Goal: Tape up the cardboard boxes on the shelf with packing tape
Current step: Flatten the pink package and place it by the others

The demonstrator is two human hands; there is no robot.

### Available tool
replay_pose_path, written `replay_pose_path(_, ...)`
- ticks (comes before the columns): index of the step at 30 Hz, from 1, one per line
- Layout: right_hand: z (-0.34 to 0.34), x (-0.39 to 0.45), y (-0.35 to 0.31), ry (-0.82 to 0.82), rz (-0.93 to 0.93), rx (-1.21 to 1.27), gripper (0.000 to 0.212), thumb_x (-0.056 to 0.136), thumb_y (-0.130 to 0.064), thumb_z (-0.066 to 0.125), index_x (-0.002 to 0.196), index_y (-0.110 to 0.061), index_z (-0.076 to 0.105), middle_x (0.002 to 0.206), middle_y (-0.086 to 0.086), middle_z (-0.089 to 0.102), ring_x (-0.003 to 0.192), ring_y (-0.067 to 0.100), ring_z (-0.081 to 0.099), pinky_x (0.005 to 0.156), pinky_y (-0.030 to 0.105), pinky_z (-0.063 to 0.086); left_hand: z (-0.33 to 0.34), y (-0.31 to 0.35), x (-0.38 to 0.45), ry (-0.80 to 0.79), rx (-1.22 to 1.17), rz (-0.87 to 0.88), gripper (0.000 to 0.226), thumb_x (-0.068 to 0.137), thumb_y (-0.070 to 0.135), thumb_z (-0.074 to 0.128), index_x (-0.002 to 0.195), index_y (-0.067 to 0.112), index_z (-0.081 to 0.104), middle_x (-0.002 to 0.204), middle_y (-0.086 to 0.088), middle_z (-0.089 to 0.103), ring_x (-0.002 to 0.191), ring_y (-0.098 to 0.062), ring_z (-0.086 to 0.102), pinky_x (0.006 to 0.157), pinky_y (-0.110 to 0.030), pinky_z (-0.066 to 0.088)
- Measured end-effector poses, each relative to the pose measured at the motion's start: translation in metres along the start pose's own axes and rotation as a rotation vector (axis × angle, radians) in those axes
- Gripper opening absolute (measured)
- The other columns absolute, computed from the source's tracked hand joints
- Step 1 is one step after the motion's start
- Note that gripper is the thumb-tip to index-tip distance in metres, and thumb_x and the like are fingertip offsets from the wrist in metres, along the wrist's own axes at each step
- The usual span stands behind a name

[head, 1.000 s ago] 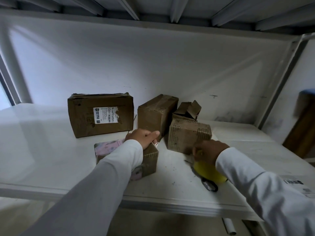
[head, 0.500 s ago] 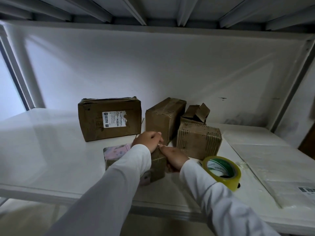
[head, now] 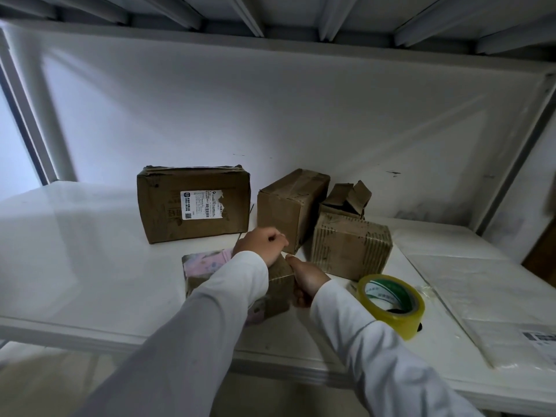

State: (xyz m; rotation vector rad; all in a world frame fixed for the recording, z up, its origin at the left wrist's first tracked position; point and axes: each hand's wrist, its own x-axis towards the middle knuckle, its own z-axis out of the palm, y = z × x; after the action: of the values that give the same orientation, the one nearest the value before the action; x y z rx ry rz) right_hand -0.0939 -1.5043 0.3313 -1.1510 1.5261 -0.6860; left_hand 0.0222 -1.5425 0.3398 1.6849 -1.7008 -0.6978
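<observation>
A small cardboard box (head: 207,266) with pink patterned wrap on top lies near the shelf's front edge. My left hand (head: 261,243) sits on its far right corner with fingers curled over the edge, holding it down. My right hand (head: 307,278) lies against the box's right side, thumb at the top edge, fingers running down the face. The yellow roll of packing tape (head: 391,305) lies flat on the shelf just right of my right wrist, untouched. Whether a tape strip runs from it to the box cannot be told.
Behind stand a large labelled box (head: 192,206), a tilted box (head: 288,206), a ribbed box (head: 349,245) and an open-flapped box (head: 346,197). A white plastic mailer (head: 487,296) covers the shelf's right part. The white shelf board (head: 75,266) has a steel deck above.
My right hand has let go of the tape roll, left it on the shelf and moved left onto the small box's side. My left hand has stayed on the box.
</observation>
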Motion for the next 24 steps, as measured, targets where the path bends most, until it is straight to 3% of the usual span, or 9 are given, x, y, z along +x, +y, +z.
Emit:
replay_pose_path(2,-0.001,-0.004,0.005,0.015,-0.004,-0.119,0.037,0.099,-0.033,0.041,0.073,-0.01,0.054,0.062,0.01,0.051,0.054,0.02,0.047,0.049,0.025,0.036,-0.001,0.001,-0.003,0.001,-0.001,-0.002,0.025,0.095,0.031,0.043,0.095,0.026,0.068,0.11,0.004,0.065,0.106,-0.019,0.055,0.095,-0.034,0.042)
replay_pose_path(5,-0.003,-0.002,0.018,0.05,-0.01,-0.31,0.03,0.1,-0.015,0.039,0.117,0.001,0.057,0.116,0.021,0.058,0.102,0.03,0.056,0.086,0.029,0.042,-0.002,0.003,-0.006,-0.005,0.007,0.0,0.025,0.096,0.031,0.043,0.095,0.026,0.067,0.111,0.004,0.064,0.107,-0.019,0.055,0.096,-0.034,0.042)
replay_pose_path(6,-0.005,-0.002,0.016,0.069,-0.017,-0.324,0.032,0.1,-0.017,0.04,0.119,0.001,0.057,0.12,0.022,0.058,0.103,0.029,0.056,0.091,0.03,0.041,-0.003,0.003,-0.006,-0.002,0.008,0.0,0.025,0.096,0.031,0.043,0.096,0.025,0.067,0.111,0.004,0.064,0.107,-0.019,0.055,0.096,-0.034,0.042)
replay_pose_path(10,-0.016,-0.006,-0.008,0.149,-0.151,-0.232,0.032,0.098,-0.029,0.042,0.082,-0.011,0.062,0.088,0.012,0.065,0.078,0.024,0.061,0.086,0.038,0.051,-0.004,0.004,-0.006,-0.008,0.0,0.003,0.023,0.095,0.03,0.044,0.094,0.025,0.067,0.109,0.004,0.064,0.105,-0.019,0.055,0.096,-0.036,0.043)
replay_pose_path(13,-0.011,-0.019,-0.029,0.047,-0.159,-0.333,0.042,0.098,-0.041,0.038,0.102,-0.007,0.063,0.102,0.014,0.066,0.095,0.029,0.064,0.091,0.041,0.052,-0.003,0.005,-0.004,0.019,-0.022,0.016,0.021,0.095,0.028,0.042,0.089,0.029,0.062,0.106,0.003,0.064,0.103,-0.02,0.057,0.097,-0.039,0.044)
replay_pose_path(16,-0.002,-0.023,-0.035,-0.02,-0.085,-0.514,0.042,0.101,-0.037,0.035,0.132,-0.009,0.044,0.124,0.017,0.056,0.112,0.031,0.057,0.099,0.039,0.047,-0.002,0.005,-0.005,0.046,-0.022,0.024,0.021,0.096,0.027,0.041,0.095,0.026,0.062,0.106,0.002,0.064,0.102,-0.021,0.058,0.097,-0.041,0.046)
replay_pose_path(20,0.0,-0.012,-0.03,-0.03,-0.035,-0.615,0.054,0.098,-0.045,0.038,0.13,-0.002,0.045,0.122,0.017,0.059,0.109,0.031,0.06,0.095,0.04,0.05,-0.003,0.008,-0.008,0.11,0.007,0.023,0.018,0.097,0.028,0.042,0.104,0.024,0.059,0.107,0.0,0.065,0.099,-0.022,0.059,0.096,-0.039,0.046)
replay_pose_path(24,-0.002,-0.004,-0.027,-0.02,-0.015,-0.578,0.069,0.094,-0.056,0.036,0.135,-0.001,0.04,0.126,0.019,0.057,0.109,0.033,0.06,0.096,0.042,0.049,-0.008,0.018,-0.02,0.414,0.31,-0.107,0.028,0.094,0.033,0.044,0.118,0.021,0.053,0.119,-0.002,0.06,0.12,-0.024,0.047,0.112,-0.045,0.017)
